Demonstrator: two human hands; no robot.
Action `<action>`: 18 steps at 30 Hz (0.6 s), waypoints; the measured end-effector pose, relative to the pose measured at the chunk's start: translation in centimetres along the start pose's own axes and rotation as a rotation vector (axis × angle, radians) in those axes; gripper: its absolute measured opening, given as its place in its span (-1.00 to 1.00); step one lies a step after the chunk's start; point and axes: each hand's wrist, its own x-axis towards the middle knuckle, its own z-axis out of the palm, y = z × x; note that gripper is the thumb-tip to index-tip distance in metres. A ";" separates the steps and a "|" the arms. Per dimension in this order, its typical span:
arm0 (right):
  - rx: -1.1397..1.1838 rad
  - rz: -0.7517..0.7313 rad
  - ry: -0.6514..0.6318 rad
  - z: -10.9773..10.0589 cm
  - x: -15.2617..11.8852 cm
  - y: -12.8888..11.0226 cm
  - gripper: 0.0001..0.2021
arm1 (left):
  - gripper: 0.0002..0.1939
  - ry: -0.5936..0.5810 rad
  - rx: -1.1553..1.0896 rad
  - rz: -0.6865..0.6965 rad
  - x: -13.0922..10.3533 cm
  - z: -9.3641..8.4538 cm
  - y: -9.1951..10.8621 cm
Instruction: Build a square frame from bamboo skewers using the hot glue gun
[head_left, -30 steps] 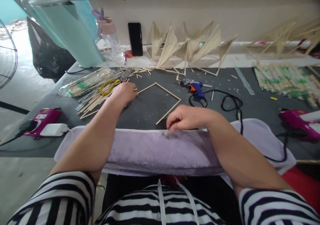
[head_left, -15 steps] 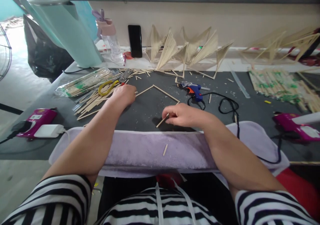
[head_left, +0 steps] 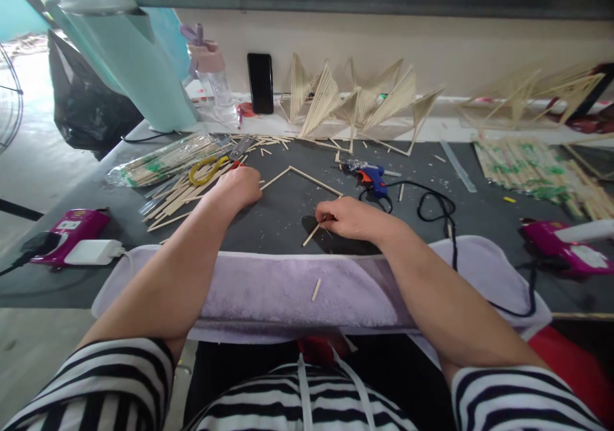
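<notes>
My left hand (head_left: 240,187) is curled closed over the left end of a thin wooden stick (head_left: 275,178) lying on the dark grey table; its fingertips are mostly hidden. That stick meets a second stick (head_left: 315,181) in a wide peak, and the second one runs down to my right hand (head_left: 349,217). My right fingers are bent in a pinch at the upper end of a short slanting stick (head_left: 311,235), whose lower end points toward me. Just beyond my left hand lie yellow-handled pliers (head_left: 206,170) on loose sticks (head_left: 177,201).
A blue glue gun (head_left: 374,176) with a black cord lies right of centre. Stick frameworks (head_left: 326,101), a phone (head_left: 260,84) and a bottle (head_left: 211,76) stand along the wall. Bagged sticks (head_left: 522,165) lie at right. A purple cloth (head_left: 268,290) covers the front edge.
The right hand has shifted very slightly, and a little more of the short stick shows below its fingers. The left hand stays in place. The camera view has moved slightly.
</notes>
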 end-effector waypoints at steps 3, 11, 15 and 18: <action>0.009 -0.002 0.023 0.0 0.0 0.2 -0.84 | -0.60 -0.018 0.021 -0.019 -0.1 -0.3 0.0; 0.031 -0.020 0.157 0.2 -0.1 0.4 -0.80 | -0.59 -0.034 0.022 0.066 0.0 -0.3 -0.1; 0.076 -0.056 0.234 0.5 0.2 0.9 -0.84 | -0.52 0.003 -0.049 -0.006 0.1 0.1 -0.4; 0.180 -0.097 0.322 0.4 0.2 1.0 -0.84 | -0.50 0.028 -0.080 -0.089 -0.3 -0.2 -0.5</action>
